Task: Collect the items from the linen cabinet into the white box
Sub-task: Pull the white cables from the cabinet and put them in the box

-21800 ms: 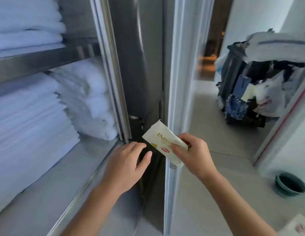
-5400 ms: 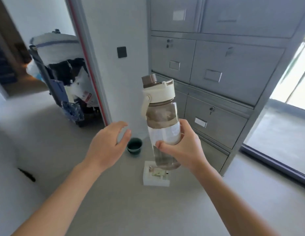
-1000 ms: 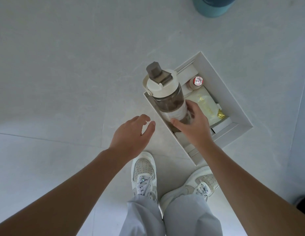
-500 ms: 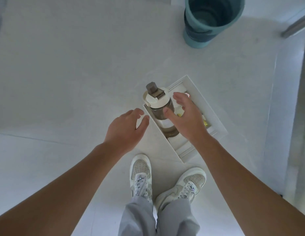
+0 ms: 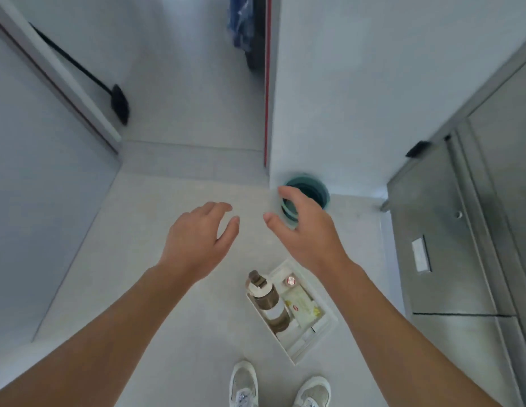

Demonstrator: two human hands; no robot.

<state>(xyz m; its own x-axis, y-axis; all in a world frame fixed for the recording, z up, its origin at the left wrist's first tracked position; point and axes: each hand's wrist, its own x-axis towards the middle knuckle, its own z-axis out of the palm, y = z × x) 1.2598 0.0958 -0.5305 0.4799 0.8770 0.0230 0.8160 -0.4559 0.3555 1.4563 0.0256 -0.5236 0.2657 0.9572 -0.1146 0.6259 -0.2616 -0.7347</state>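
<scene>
The white box (image 5: 329,327) lies on the pale floor just ahead of my shoes. A clear water bottle (image 5: 266,301) with a white lid and brown cap stands in its left side. Beside it in the box lie a white and yellow packet (image 5: 303,306) and a small item with a red top (image 5: 290,280). My left hand (image 5: 197,239) and my right hand (image 5: 308,230) hover above the floor, well above the box, both with fingers apart and holding nothing.
A teal bucket (image 5: 314,192) sits against the white wall corner, partly behind my right hand. A grey metal cabinet (image 5: 449,230) with drawers runs along the right. A black broom (image 5: 118,104) leans at the left by a doorway.
My right hand has let go of the water bottle, which now stands in the box. Both hands have risen and the view has lifted away from the floor.
</scene>
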